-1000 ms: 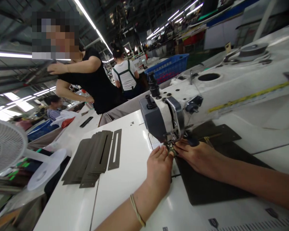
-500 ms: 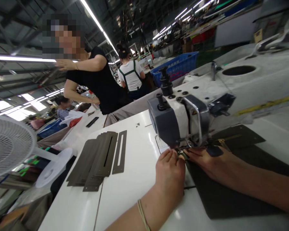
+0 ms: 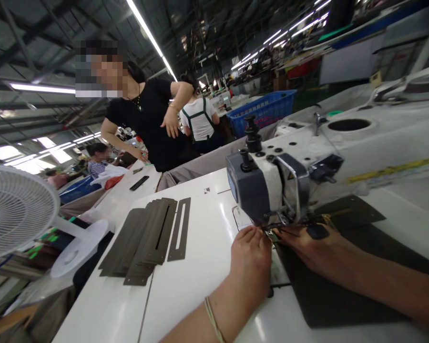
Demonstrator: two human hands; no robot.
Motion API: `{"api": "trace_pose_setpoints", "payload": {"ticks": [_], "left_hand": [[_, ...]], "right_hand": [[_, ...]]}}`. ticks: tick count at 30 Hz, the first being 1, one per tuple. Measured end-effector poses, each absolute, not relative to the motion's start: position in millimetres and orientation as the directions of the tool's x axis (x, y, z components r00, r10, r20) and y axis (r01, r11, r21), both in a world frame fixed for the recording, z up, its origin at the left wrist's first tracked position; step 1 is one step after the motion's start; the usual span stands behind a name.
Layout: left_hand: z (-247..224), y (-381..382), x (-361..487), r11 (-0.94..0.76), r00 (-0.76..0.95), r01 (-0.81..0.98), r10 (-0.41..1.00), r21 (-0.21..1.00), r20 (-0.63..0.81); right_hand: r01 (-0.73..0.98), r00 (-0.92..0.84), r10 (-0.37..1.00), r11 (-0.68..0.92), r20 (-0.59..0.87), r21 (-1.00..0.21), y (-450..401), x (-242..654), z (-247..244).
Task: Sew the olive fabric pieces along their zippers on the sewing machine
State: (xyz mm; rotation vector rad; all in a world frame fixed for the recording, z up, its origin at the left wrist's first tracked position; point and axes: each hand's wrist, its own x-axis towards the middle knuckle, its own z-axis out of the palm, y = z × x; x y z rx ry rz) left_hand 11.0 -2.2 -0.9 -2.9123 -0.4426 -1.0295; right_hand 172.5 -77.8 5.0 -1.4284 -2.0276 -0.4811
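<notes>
Under the head of a sewing machine [image 3: 260,183], my left hand [image 3: 250,257] has its fingers pressed together beside the needle area; what they hold is hidden. My right hand [image 3: 307,245] lies on a dark olive panel [image 3: 329,295], its fingertips reaching the presser foot from the right, partly covered by the machine. Another dark piece [image 3: 353,209] lies behind my right forearm. On the white table [image 3: 189,295], left of the machine, sit a fanned stack of olive pieces [image 3: 139,243] and a single slotted strip [image 3: 180,231].
A white fan [image 3: 17,214] stands at the left. A phone [image 3: 139,183] lies on the far table. Facing me, a person in black [image 3: 146,124] stands beyond it; another in white sits behind, near a blue crate [image 3: 260,112].
The person in black has lowered an arm from the face and shifted right. The view has moved slightly. My hands remain at the needle area.
</notes>
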Motion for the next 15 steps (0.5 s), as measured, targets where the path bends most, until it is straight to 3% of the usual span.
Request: {"api": "trace_pose_setpoints", "payload": {"ticks": [4,15], "left_hand": [[-0.9,-1.2,11.5,-0.954,0.742,0.287,0.282,0.093,0.608],[0.7,-8.2,7.4,-0.960,0.719,0.280,0.229,0.028,0.656]], "right_hand": [[0.937,-0.251,0.658,0.349,0.710,0.008,-78.0,171.2,10.8],[0.928,-0.237,0.654,0.370,0.719,-0.030,-79.5,176.9,-14.9]]}}
